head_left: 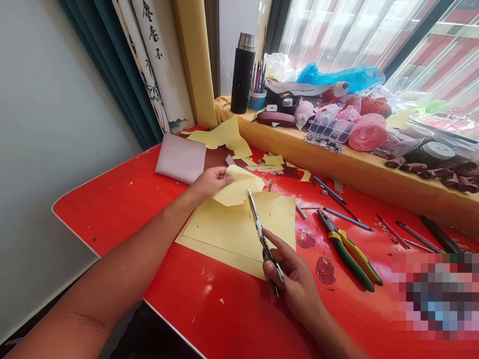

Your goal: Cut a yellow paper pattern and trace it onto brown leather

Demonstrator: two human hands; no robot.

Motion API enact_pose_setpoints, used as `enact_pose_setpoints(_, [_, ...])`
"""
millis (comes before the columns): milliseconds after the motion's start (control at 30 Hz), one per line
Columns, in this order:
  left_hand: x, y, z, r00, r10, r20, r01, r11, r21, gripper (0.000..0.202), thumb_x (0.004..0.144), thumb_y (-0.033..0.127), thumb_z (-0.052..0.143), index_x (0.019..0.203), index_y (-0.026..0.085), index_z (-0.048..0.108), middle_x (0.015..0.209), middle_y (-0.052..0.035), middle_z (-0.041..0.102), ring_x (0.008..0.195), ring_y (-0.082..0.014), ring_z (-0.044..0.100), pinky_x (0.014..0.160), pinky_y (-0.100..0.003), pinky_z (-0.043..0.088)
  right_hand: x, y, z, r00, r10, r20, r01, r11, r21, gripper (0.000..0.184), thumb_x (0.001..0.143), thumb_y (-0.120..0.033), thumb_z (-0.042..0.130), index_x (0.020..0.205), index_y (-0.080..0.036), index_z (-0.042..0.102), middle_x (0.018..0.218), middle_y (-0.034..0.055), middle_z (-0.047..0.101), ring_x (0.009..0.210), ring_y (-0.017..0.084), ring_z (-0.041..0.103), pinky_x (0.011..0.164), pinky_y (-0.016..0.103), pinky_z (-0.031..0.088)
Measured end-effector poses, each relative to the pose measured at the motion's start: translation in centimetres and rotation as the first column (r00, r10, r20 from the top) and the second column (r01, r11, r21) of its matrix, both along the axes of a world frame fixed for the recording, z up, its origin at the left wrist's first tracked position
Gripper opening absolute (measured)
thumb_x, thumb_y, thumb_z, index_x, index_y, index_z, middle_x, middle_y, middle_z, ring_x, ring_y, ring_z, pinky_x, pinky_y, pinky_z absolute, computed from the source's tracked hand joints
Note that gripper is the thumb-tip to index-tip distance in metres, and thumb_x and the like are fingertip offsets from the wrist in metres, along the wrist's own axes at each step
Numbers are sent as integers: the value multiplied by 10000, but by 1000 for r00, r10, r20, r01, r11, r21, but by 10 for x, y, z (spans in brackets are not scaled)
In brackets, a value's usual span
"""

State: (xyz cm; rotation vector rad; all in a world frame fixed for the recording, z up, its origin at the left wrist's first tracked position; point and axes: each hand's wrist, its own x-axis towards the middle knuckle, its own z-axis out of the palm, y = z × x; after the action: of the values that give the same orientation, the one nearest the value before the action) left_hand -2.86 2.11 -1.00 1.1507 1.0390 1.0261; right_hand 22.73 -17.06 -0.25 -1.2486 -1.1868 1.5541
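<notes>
Yellow paper hangs from the left hand [215,182], whose thumb and fingers pinch a small, uneven cut piece [239,189] by its upper left part, above the red table [112,204]. The right hand [299,281] is curled around the handles of a pair of metal scissors [258,224], forefinger lying along them; the blades look nearly together and point up and away, their tip at the right part of the cut piece, though whether paper sits between them I cannot tell. Beneath both, larger yellow sheets [224,232] lie overlapping, partly hidden by the cut piece and the scissors. Just beyond the left hand rests a pale mauve sheet [181,159], with a cut-up yellow remnant [220,134] behind it and small scraps [273,159] to its right. Green-and-yellow pliers [352,254] lie to the right of the sheets, near several thin pens [348,219]. Along the back, a ledge [284,137] bears a black flask [243,75], a cup of brushes [257,101], a divided clear box [332,128] and a crumpled blue bag [337,75]. A blurred patch hides the lower right corner.
</notes>
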Motion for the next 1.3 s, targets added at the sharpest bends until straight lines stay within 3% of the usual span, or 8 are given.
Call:
enact_pose_setpoints(767, [1,0,0,1000,0,9,0,1000,-13,623,635,538,976,1100,173,779,992,-79,837,839,-250,782,717,-339,618,-1,0,-2,1000,-2,7,2,1000,-4,682,935,-558,761,1527,-248,623,680,-83,472,390,112,541,384,240,436])
enact_pose_setpoints(1300, [-3,-1,7,996,50,-68,-47,998,37,602,596,602,967,952,165,755,920,-73,813,771,-227,736,674,-329,593,-1,0,-1,1000,21,-4,-21,1000,0,694,928,-582,768,1513,-232,634,676,-89,477,382,119,557,416,254,412])
